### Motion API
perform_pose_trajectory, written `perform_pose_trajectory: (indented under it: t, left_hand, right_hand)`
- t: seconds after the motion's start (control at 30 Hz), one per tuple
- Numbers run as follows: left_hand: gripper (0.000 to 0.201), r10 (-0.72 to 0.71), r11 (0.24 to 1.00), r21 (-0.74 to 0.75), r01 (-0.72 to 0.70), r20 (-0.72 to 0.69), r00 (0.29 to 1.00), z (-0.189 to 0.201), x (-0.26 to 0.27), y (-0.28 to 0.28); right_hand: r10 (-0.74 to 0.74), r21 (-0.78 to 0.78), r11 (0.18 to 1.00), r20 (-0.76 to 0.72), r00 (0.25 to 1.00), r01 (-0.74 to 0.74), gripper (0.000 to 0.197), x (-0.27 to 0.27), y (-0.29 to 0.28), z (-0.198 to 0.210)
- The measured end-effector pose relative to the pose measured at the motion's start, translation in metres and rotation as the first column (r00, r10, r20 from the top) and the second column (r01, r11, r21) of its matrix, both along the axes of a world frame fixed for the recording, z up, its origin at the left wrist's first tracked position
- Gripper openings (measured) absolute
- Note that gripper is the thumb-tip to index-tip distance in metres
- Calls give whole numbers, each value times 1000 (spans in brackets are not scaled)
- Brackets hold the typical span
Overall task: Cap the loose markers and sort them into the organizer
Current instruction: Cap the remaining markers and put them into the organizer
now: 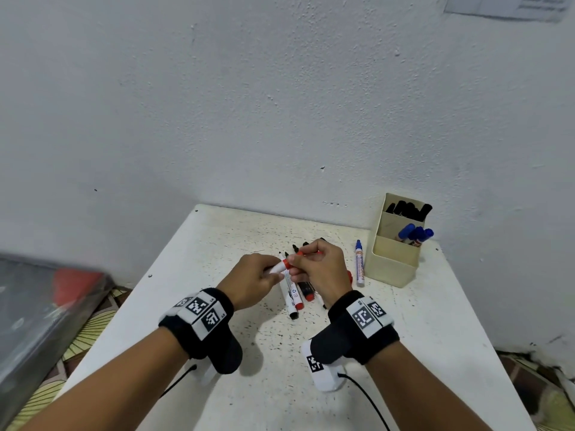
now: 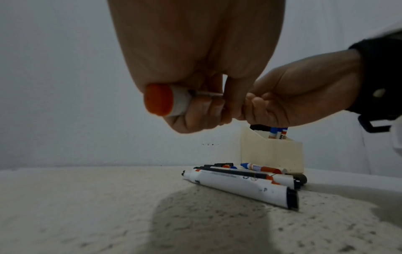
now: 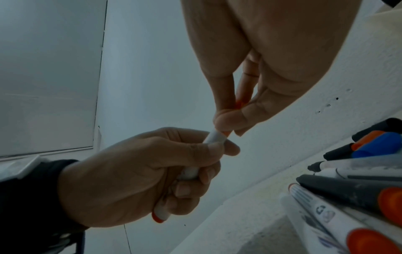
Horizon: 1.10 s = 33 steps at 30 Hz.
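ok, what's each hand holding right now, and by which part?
Left hand grips the red marker round its white barrel. Right hand pinches the red cap at that marker's tip end.

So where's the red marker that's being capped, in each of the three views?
Head: red marker at centre, held above the table between both hands.
Left wrist: upper left of centre, its red end toward the camera.
Right wrist: centre, white barrel in the left hand.
Shared landmark: the pile of loose markers.

Red cap [image 3: 239, 103] mostly hidden by fingers [image 3: 224, 96]
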State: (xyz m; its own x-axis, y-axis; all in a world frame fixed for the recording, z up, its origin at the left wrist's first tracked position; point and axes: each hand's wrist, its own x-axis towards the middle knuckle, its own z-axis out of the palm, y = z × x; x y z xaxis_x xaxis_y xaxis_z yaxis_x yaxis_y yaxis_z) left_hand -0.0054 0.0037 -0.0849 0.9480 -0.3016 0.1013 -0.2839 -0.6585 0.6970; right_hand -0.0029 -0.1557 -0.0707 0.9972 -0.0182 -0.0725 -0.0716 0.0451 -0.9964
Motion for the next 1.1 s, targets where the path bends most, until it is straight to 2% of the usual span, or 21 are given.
perform_pose_trajectory:
  t: [0.17, 0.33, 0.53, 0.63, 0.73, 0.8, 0.87, 0.9, 0.97, 1.03, 1.1]
  left_hand:
    - [24, 20, 998, 61, -28, 132, 991, 5, 0, -7]
    - [28, 21, 999, 23, -25, 162, 987, 6, 1, -9]
    - [21, -50, 998, -30, 49, -26, 998, 8, 2, 1]
    - [22, -128, 982, -166, 95, -204, 971, 16, 1, 5]
    - [20, -140, 982, -165, 95, -287, 948, 19, 3, 8]
    - [19, -120, 984, -159, 74, -303, 945, 18, 5, 10]
    - [18, -84, 989, -141, 43, -301, 950, 14, 7, 13]
    - [18, -72, 991, -131, 33, -302, 951, 13, 7, 13]
    - [18, -59, 992, -124, 21, -308, 950, 11, 9, 11]
    - [19, -58, 991, -131, 18, -309, 949, 10, 12, 6]
    - [19, -57, 989, -147, 12, -307, 950, 11, 12, 4]
  right_hand:
    - [-64, 8, 998, 30, 997, 64, 19, 1, 2, 3]
    - [-104, 1, 995, 46, 993, 104, 19, 1, 3, 7]
    - [-44, 14, 999, 54, 998, 43, 18, -6, 2, 1]
    - [28, 42, 999, 51, 998, -31, 19, -8, -6, 2]
    - [49, 59, 997, 31, 998, -51, 19, -3, -21, 6]
    - [-47, -31, 998, 1, 999, 47, 18, 11, -39, 3]
    - [-124, -209, 971, -47, 991, 112, 17, 29, -58, -3]
    - [-118, -308, 947, -82, 990, 88, 17, 37, -65, -6]
    - [-42, -464, 884, -183, 982, -48, 16, 49, -70, -14]
    - [33, -546, 821, -250, 968, -169, 20, 55, -68, -18]
    - [57, -607, 770, -238, 970, -194, 27, 60, -68, -20]
